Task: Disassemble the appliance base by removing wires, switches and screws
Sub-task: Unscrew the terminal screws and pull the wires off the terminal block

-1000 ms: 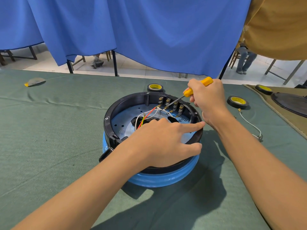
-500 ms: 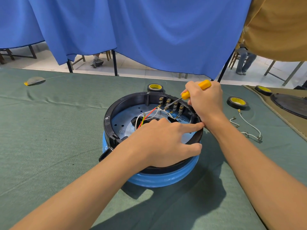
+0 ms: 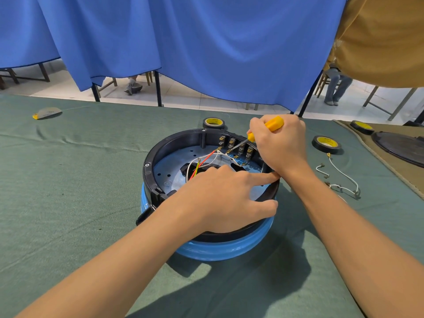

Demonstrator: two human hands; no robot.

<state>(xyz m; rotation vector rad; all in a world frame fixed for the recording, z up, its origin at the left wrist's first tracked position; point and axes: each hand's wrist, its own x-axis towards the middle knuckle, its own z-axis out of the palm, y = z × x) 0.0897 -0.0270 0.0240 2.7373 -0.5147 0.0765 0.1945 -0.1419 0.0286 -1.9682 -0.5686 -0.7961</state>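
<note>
The round appliance base (image 3: 206,247) is set on the green tablecloth (image 3: 80,191) and pressed by the left hand (image 3: 220,198), laid across its near rim with fingers straight. A yellow-handled screwdriver (image 3: 273,124) is gripped by the right hand (image 3: 281,144), fingers curled, its tip seemingly at the switch terminals (image 3: 231,142)

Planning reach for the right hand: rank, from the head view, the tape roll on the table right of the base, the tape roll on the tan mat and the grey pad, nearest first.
1. Table tape roll: just right of the right hand.
2. Mat tape roll: farther right, on the tan mat.
3. Grey pad: far left, across the table.
</note>
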